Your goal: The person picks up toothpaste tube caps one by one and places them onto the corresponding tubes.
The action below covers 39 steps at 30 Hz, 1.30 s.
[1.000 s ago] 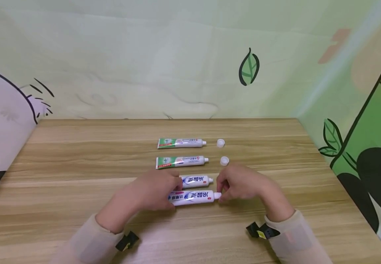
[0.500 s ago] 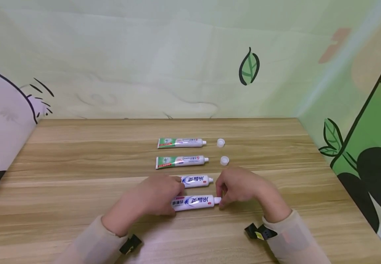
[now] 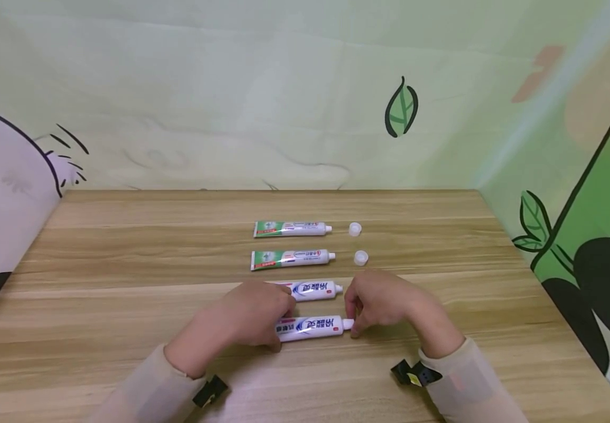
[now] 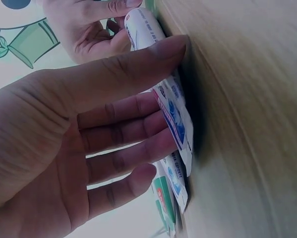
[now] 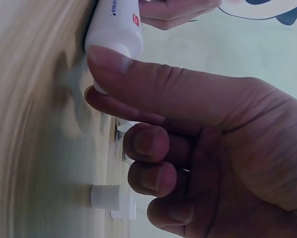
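Your left grip (image 3: 257, 311) held the nearest toothpaste tube (image 3: 310, 328) by its sides, lower centre of frame; your right grip (image 3: 381, 299) pinched its white tip (image 3: 347, 324), likely to steady it at both ends.

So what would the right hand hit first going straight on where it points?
Most likely the wooden tabletop. The right hand pinches the nearest toothpaste tube by its white tip, fingertips angled downward; whether they touch the tabletop is unclear.
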### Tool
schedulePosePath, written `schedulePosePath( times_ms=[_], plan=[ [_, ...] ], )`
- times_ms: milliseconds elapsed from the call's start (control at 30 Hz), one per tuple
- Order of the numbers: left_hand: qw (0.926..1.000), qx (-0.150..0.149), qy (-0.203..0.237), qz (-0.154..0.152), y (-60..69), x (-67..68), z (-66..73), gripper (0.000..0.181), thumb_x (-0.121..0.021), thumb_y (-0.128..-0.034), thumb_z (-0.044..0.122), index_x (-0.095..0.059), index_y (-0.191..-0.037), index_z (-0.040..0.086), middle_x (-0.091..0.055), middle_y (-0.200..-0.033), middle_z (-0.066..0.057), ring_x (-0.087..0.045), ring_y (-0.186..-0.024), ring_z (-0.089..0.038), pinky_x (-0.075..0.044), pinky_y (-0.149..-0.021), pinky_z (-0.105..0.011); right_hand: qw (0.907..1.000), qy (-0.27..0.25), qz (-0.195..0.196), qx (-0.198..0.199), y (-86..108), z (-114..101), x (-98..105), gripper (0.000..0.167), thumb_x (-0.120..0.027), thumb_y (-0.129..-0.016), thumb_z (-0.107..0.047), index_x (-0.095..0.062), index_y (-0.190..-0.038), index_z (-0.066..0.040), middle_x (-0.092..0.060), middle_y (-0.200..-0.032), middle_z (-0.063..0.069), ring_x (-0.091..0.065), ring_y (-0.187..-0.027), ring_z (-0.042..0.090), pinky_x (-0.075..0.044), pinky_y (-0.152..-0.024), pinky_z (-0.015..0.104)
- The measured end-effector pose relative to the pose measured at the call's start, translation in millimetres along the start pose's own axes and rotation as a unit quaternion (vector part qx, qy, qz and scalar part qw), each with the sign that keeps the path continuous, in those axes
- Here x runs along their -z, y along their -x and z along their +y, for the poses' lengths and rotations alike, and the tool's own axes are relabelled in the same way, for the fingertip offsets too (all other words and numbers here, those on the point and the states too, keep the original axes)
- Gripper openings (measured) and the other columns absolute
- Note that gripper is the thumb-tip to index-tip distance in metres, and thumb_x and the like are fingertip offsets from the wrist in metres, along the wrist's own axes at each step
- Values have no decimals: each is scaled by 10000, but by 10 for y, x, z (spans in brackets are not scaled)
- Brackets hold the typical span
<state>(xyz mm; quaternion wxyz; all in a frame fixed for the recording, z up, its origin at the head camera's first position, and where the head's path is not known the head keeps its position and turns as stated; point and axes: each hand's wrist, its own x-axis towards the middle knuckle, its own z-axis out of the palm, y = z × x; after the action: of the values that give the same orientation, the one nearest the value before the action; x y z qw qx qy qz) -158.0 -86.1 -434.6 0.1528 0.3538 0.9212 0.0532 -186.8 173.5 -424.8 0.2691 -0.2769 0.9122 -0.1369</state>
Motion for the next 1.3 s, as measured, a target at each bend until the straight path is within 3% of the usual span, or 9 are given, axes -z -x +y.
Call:
schedulePosePath(
  times_ms=[767, 1300],
  plan=[
    [9997, -101, 157, 138, 0, -22, 6, 377, -988, -637, 322, -686, -821, 191, -587, -752, 107, -526, -677, -98, -474, -641, -278, 10000, 35, -33, -42, -35, -14, -58, 297, -955, -718, -244, -662, -668, -255, -607, -648, -103, -536, -665, 99, -432, -620, 290],
    [9988, -5, 482, -31, 1, 7, -8, 334, -958, -667, 269, -684, -840, 188, -612, -793, 95, -541, -718, -99, -496, -692, -293, 9998, -43, -106, -183, 1, -28, -34, 286, -953, -722, -241, -669, -694, -242, -617, -670, -77, -543, -663, 115, -430, -614, 299]
  ],
)
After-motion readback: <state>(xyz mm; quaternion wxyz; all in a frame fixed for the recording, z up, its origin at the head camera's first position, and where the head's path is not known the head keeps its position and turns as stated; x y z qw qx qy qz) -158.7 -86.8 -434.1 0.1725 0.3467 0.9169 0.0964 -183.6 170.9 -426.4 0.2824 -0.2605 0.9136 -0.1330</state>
